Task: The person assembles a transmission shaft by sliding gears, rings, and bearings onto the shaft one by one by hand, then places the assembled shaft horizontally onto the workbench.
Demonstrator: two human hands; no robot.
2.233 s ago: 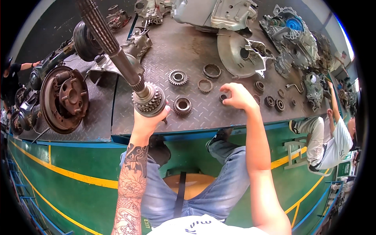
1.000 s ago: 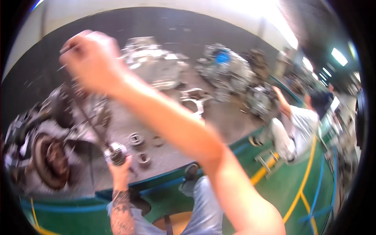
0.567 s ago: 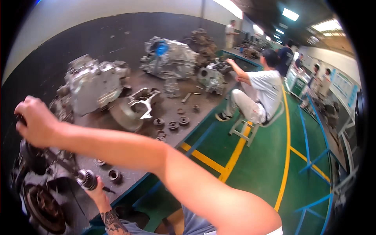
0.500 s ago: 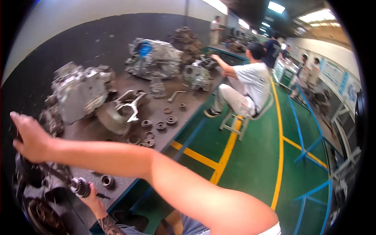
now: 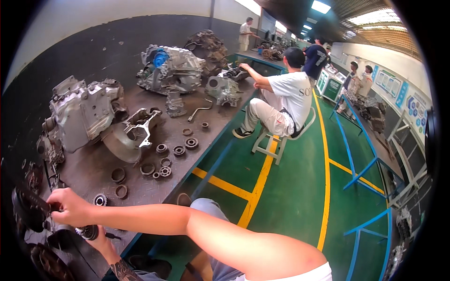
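Note:
Low at the left, my left hand [image 5: 101, 243], with a tattooed forearm behind it, is closed round a gear shaft [image 5: 86, 232]. The shaft's thin dark end pokes out to the right of that hand. My right arm reaches across from the lower right. Just above the shaft, my right hand [image 5: 70, 207] is closed, its fingers curled at the end of a long dark bar [image 5: 32, 196]. Part of the shaft is hidden behind my right hand and wrist. A toothed gear [image 5: 100, 200] lies on the bench right beside my right wrist.
Metal housings [image 5: 84, 112] and loose rings and gears [image 5: 178, 151] lie on the workbench [image 5: 89, 173]. A bent wrench [image 5: 200, 110] is farther back. A co-worker [image 5: 297, 93] sits on a stool [image 5: 267, 145] at the bench. Blue-framed stands [image 5: 358, 178] line the right.
My right hand has come down and a little to the right, from spread fingers to a closed grip. My left hand stays on the gear shaft, slightly lower and farther left in view.

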